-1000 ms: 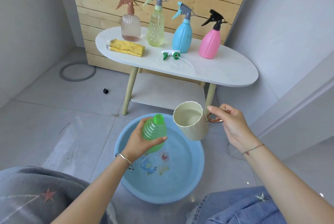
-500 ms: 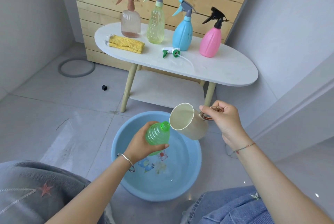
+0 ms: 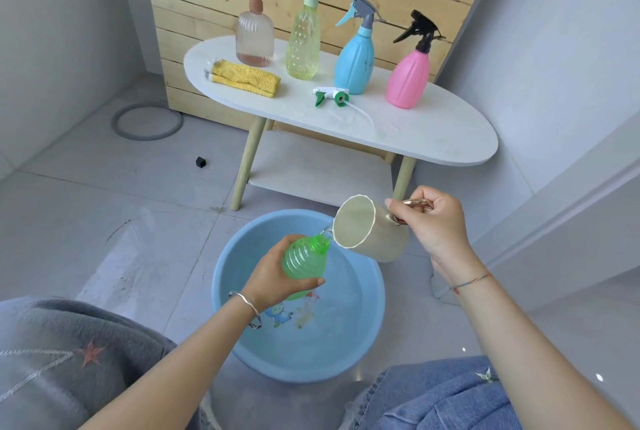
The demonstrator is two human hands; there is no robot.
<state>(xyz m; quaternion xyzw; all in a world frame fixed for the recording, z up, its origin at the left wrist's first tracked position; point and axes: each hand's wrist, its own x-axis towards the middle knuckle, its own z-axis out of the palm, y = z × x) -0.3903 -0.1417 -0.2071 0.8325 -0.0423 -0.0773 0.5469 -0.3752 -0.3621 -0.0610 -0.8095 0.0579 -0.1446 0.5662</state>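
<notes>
Tipping further, the cup (image 3: 377, 239) now pours into the green bottle (image 3: 304, 261).

The left hand (image 3: 277, 279), arm stretched forward, wraps its fingers and thumb round a green bottle (image 3: 304, 261). The right hand (image 3: 434, 225), wrist bent, fingers curled, grips the handle of a tilted cup (image 3: 372, 235).
</notes>
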